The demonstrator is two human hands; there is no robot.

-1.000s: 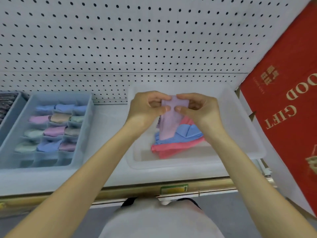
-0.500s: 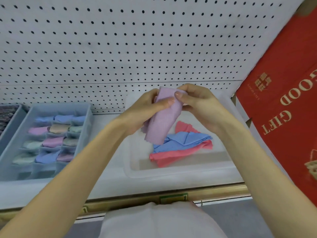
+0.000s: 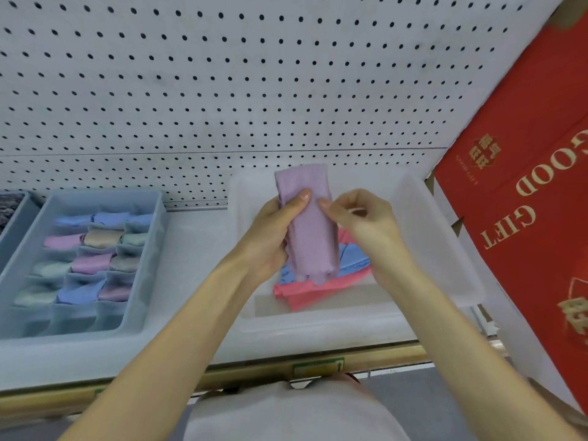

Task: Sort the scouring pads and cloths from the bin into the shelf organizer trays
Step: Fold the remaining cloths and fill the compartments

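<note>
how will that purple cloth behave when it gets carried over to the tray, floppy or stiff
Probably floppy: the purple cloth hangs folded from the left hand, its wavy lower edge drooping. Likely light, since a thumb pinch holds it. The right hand fingertips touch its edge, so the folds may slip open.

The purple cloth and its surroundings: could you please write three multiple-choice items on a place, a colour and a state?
1. Where is the organizer tray relative to the clear bin?
A left B right C inside it
2. What colour is the bottom cloth in the bin?
A green B pink C black
3. How is the purple cloth held?
A lying flat B in both hands C dropped

A: it sits left on the shelf.
B: the pink cloth lies under the blue cloth.
B: left hand grips it, right hand pinches its edge.
</note>
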